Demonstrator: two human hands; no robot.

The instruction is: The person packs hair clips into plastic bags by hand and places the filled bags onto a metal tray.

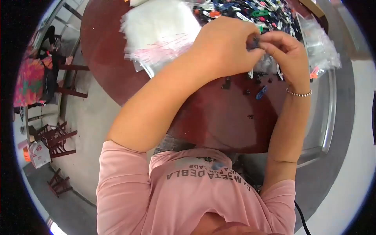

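Note:
My left hand (227,47) is closed, its fingertips pinched around a small dark clip (254,42). Meeting it from the right, my right hand (290,55) has thumb and forefinger pressed together at the clip's edge. Part of the clip is hidden by my fingers, and its exact shape is hard to make out. Just beyond both hands spreads a heap of small hair clips (270,15) in black, white, blue, green and red. Below my hands, a blue clip (261,92) and several small black pieces (226,83) lie loose on the dark red table (223,117).
A stack of clear plastic bags (158,23) with pink-marked edges lies to the left of the heap. More clear bags (323,45) are at the right. Wooden stools (58,137) and a white box (39,154) stand on the floor at the left.

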